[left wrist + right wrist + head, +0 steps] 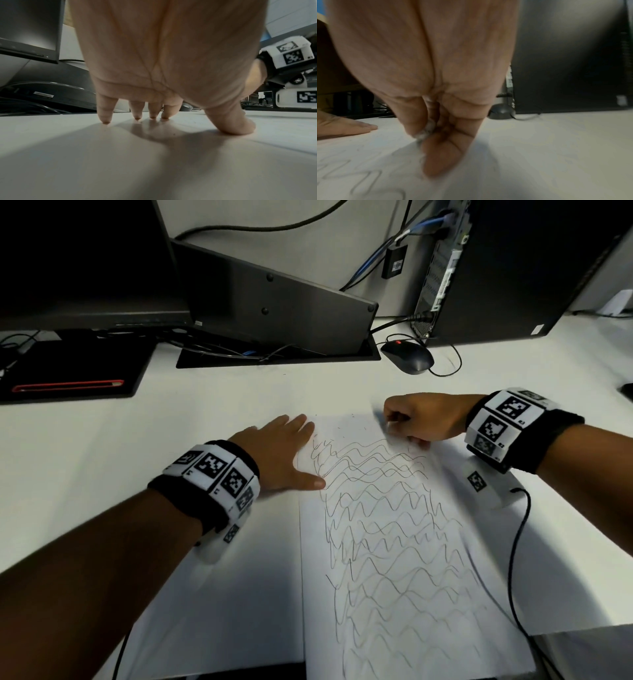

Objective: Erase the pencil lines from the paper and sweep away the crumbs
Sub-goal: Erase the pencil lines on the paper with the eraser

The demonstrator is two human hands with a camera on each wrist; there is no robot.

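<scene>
Pinching a small eraser [424, 133] in curled fingers [440, 155], your right hand [423, 419] sits at the paper's [394, 542] far right corner. The pencil lines [383, 529] run from there toward you down its long axis. Your left hand [277, 455] presses flat, fingers straight, on the paper's far left edge, equally near.

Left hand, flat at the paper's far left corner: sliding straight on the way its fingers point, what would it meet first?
Probably the open black cable tray at the desk's back. The left hand points up-right over bare white desk; the black mouse lies further right, though depth is uncertain.
</scene>
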